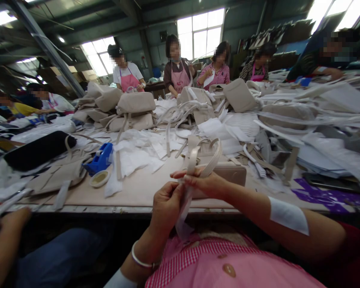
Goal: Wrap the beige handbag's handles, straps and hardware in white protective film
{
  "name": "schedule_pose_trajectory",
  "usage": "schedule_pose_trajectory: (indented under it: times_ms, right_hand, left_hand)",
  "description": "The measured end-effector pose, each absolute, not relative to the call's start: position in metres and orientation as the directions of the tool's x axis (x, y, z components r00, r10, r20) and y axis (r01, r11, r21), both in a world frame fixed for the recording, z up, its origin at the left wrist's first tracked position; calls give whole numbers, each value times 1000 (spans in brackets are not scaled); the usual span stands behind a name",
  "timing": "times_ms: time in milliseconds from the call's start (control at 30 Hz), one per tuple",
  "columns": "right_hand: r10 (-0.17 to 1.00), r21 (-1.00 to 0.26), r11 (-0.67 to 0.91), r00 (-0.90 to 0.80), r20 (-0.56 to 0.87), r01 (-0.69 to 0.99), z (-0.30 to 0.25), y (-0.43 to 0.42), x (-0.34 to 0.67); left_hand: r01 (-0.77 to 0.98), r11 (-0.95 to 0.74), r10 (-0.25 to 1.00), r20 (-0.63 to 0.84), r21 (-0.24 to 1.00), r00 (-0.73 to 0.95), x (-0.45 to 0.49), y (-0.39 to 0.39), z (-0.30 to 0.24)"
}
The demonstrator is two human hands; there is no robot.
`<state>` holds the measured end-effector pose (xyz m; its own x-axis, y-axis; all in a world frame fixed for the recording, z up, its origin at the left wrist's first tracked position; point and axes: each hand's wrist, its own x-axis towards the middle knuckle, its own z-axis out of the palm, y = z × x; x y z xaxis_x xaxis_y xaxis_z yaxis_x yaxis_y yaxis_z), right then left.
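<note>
My right hand (202, 181) is closed around a beige bag handle (214, 154), which loops upward above my fingers. Just left of it, my left hand (167, 204) pinches a strip of thin white wrapping (186, 216) that hangs down toward my apron. The two hands almost touch where wrapping and handle meet. Behind my right wrist, a beige handbag (232, 174) lies at the table's front edge, partly hidden by my forearm. Whether the handle is joined to this bag is hard to see.
A blue tape dispenser (99, 159) and a tape roll (99, 179) lie left of my hands. White paper sheets (141, 150) and beige bags (136, 103) are piled farther back. Purple plastic (324, 196) lies right. A co-worker's hand (13, 220) is at the left; several people work across the table.
</note>
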<state>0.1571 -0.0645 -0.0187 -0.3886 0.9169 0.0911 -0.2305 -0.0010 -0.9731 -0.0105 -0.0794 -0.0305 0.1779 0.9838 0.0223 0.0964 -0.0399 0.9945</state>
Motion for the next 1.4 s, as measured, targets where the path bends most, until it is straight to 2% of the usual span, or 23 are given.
schedule_pose_trajectory:
  times_ms: [67,133,233,300,400,467,533,600,700,767,833,933,1100,1267,1400]
  right_hand:
    - [894,-971,-60,-446,51,-232,-27,-72,154]
    - [897,-914,-195,-441,-20,-356,-28,-70,159]
    - [938,-718,-303,-328,-110,-627,-19,-53,174]
    - [960,-676,-278,-212,-181,-683,-13,-42,180]
    - [978,-812,-208,-108,-178,-545,-16,-40,172]
    - [990,-921,-117,-119,-78,-372,-26,-48,162]
    - [987,-958,-71,-156,-28,-277,-36,-55,156]
    - [976,-922,-163,-194,-99,-351,-40,-55,160]
    - [910,-740,-412,-287,-301,-532,-36,-39,177]
    - [876,-684,-482,-289,-386,-547,-30,-28,185]
    - [882,-721,-467,-218,-417,-512,-28,-26,184]
    - [908,-790,-416,-159,-387,-451,-28,-34,174]
    - [903,-772,-428,-178,-392,-469,-16,-19,188]
    - [945,-807,-297,-38,-324,-510,-4,19,209]
    - [951,-824,-262,10,-308,-502,-11,23,209]
  left_hand:
    - [76,-61,981,46,995,187,-10,-81,-30]
    - [136,-86,981,59,987,186,-11,-84,-32]
    - [262,-108,984,67,959,163,-11,-87,-37]
    - [287,-123,985,81,950,154,-9,-85,-40]
    - [251,-110,987,77,962,139,-5,-77,-39]
    - [207,-89,990,63,974,127,-2,-70,-36]
    - [185,-78,991,56,980,122,0,-64,-35]
    - [210,-72,991,47,975,123,2,-59,-37]
    - [275,-56,992,23,960,121,6,-55,-45]
    - [280,-51,993,20,959,115,11,-52,-50]
    - [259,-49,993,18,965,119,17,-48,-52]
    - [214,-43,989,12,976,145,25,-41,-47]
    - [219,-104,979,61,970,194,37,-29,-30]
    - [258,-147,975,97,955,198,52,-3,-14]
    - [231,-116,980,75,966,182,68,23,-8]
